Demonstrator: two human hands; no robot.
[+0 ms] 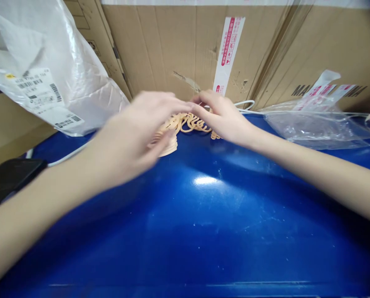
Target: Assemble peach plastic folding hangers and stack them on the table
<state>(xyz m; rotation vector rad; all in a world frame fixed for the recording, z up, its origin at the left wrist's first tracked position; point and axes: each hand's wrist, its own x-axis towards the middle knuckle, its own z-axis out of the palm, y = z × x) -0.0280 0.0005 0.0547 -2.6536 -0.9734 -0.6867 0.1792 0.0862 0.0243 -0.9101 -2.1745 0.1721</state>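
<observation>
My left hand (138, 128), blurred by motion, reaches over a stack of thin beige pieces (171, 145). Its fingers stretch out and its thumb stands apart from them, partly covering the stack. Opposite, my right hand (220, 116) has its fingers bent and its thumb close to the index finger, near the left fingertips. Whatever lies between those fingers is hidden. Below and between both hands is a loose pile of beige curly strips (193, 123). A few short beige pieces (215, 135) lie just under my right hand. What the beige pieces are, I cannot tell.
The glossy blue table (203, 231) stretches toward me. Cardboard boxes (172, 45) stand along its back. A white plastic package (63, 78) with labels leans at the left, above a black device (14, 178). Clear plastic bags (318, 128) and a white cable (247, 108) lie at the back right.
</observation>
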